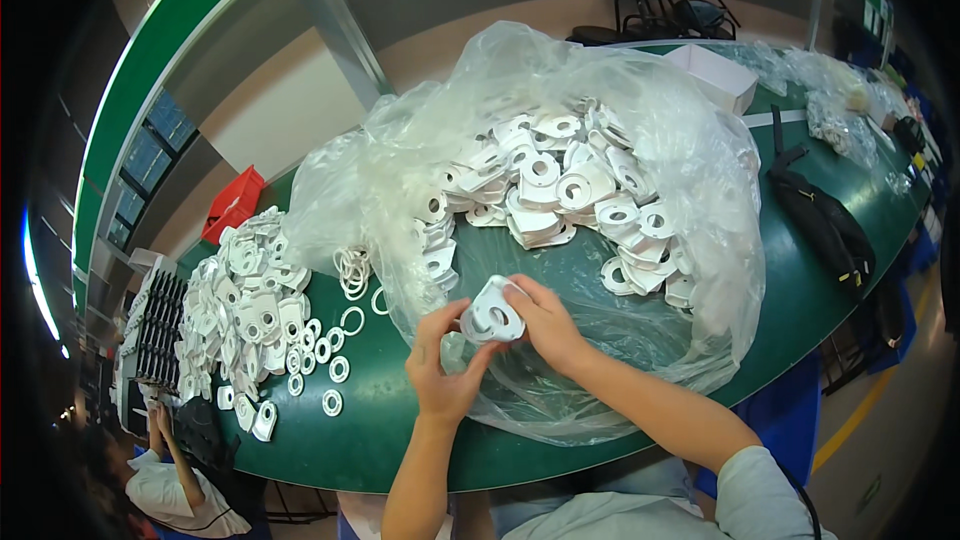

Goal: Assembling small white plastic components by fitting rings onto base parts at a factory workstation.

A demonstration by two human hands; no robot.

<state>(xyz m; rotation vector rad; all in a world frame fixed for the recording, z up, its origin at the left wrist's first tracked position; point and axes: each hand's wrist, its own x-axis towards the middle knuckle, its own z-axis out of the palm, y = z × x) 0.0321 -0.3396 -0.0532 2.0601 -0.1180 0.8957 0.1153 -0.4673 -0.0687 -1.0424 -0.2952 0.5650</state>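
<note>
Seated at a green table [375,420], you hold a white plastic part [488,306] in both hands, just above the near side of a spread-out clear plastic bag [705,150]. Your left hand [440,360] grips the part's left and lower edge, thumb and fingers parted only by the width of the piece. Your right hand [548,325] has the other side, its thumb laid over the upper edge; the fingers behind are partly hidden. The part is tilted, with a large round opening in its face.

Beyond your hands, a heap of similar white parts [540,170] lies inside the bag. To your left, a second pile of white pieces [250,285] covers the table, with flat white rings [332,402] scattered along its near edge and a cluster of thinner loops [352,270] between pile and bag. A red bin [235,202] sits behind that pile; a white box [722,78] stands behind the bag, toward the right. A black bag [825,225] lies at the table's right. At far left, a co-worker [185,495] in a pale shirt reaches toward a dark stack of trays [160,325].
</note>
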